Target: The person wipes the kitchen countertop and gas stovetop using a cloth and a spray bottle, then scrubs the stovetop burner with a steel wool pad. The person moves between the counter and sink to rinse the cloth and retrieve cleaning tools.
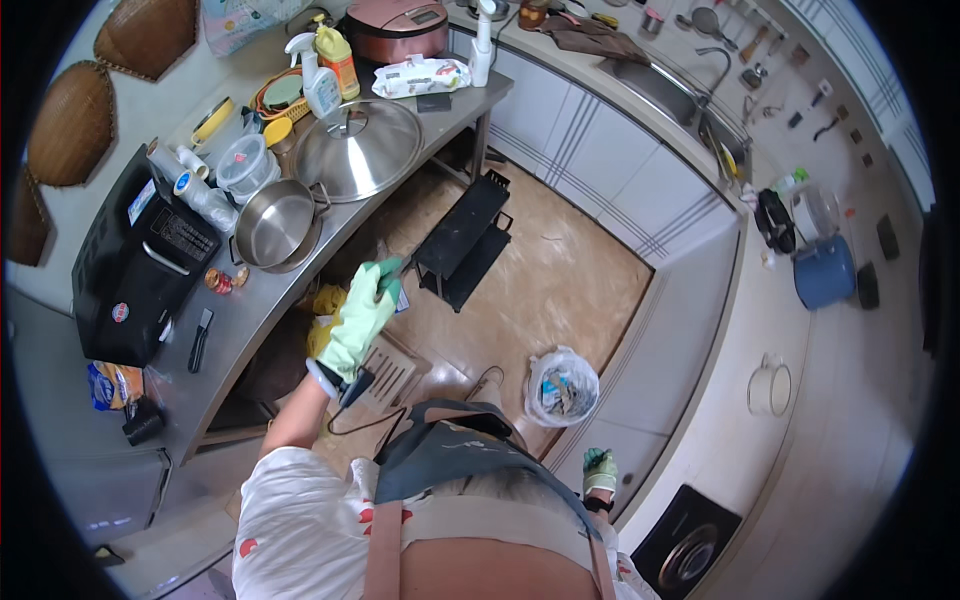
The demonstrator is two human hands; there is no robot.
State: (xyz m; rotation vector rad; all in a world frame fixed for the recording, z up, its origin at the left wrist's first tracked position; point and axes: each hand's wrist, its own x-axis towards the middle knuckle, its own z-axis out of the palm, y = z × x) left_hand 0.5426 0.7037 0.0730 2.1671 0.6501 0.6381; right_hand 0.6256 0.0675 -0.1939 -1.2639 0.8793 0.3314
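Observation:
My left hand point(358, 322), in a pale green rubber glove, is closed at the near left end of a black two-tier metal rack point(461, 229). The fingers hide the part they grip. The rack is over the tiled floor point(585, 247); whether its feet touch the floor is unclear. Low at my right side hangs my right hand point(600, 472), gloved in the same green, beside the white cabinet fronts. Its fingers look curled, but their inner side is hidden.
A steel table point(259, 307) on the left bears a steel pot point(276, 223), a large domed lid point(358, 150) and a spray bottle point(319, 82). A lined waste bin point(561, 386) stands by my feet. On the right counter point(720, 420) are a blue pot point(825, 271) and a glass mug point(769, 386).

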